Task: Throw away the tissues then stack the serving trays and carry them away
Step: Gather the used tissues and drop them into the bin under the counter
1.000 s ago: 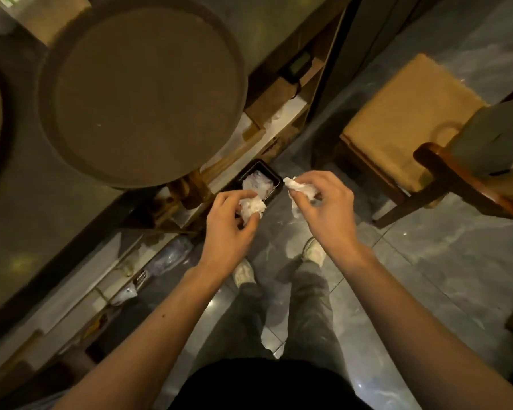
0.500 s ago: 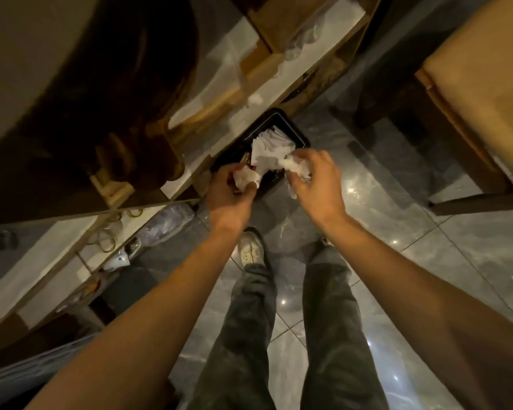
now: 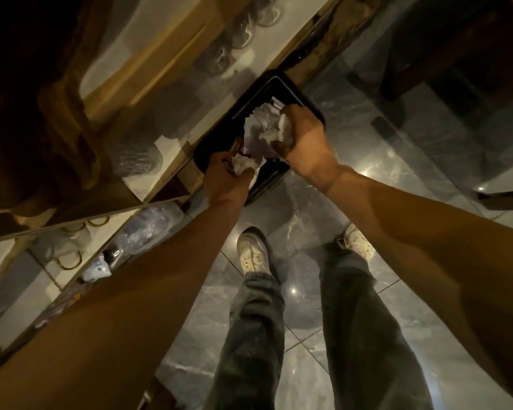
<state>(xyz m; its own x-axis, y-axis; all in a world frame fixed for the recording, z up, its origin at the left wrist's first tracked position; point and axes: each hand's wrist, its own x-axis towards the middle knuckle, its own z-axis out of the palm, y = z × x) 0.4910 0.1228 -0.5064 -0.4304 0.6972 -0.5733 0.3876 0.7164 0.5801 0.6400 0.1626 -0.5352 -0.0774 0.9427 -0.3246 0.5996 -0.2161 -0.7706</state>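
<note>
Near the frame's centre, the left hand (image 3: 225, 179) and right hand (image 3: 301, 140) are each closing around a crumpled tissue (image 3: 242, 164), (image 3: 274, 132), hovering directly above the black bin (image 3: 293, 91) on the floor, right hand further in

A crumpled tissue (image 3: 243, 164) is held in the left hand (image 3: 227, 180) and another tissue (image 3: 274, 133) is clutched in the right hand (image 3: 304, 143), both over a black bin (image 3: 282, 87) set on the floor beside the shelves (image 3: 172, 93).
</note>
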